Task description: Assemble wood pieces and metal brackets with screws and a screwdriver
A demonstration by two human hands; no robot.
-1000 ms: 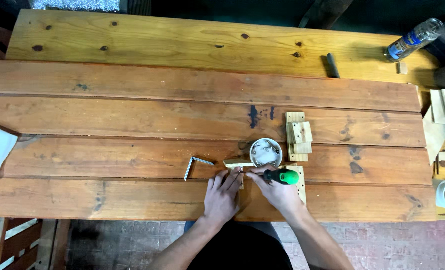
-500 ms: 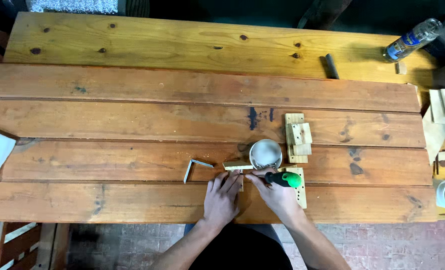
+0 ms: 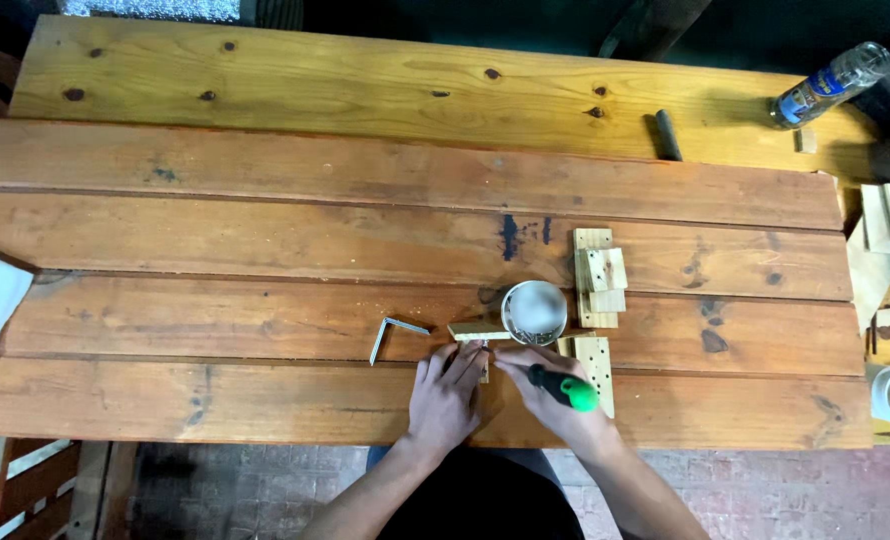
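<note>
Head view: a small wooden strip [image 3: 477, 331] is seen lying just left of the round metal tin [image 3: 535, 312], near the front edge of the plank table [image 3: 265, 240]. The strip is pressed down by the fingertips of the left hand [image 3: 445, 395], laid flat rather than closed round it. A green-handled screwdriver [image 3: 563, 386] is gripped in the closed right hand [image 3: 555, 400], just below the tin, its tip hidden at the strip. The strip is judged light, stiff and apt to slide or split, so it is best pinned from above near its ends. A bent metal bracket [image 3: 390, 335] lies left of the tin, stacked wood offcuts [image 3: 600, 285] right of it. Left of the tin much bare board is left; the table edge lies close beneath both wrists.
</note>
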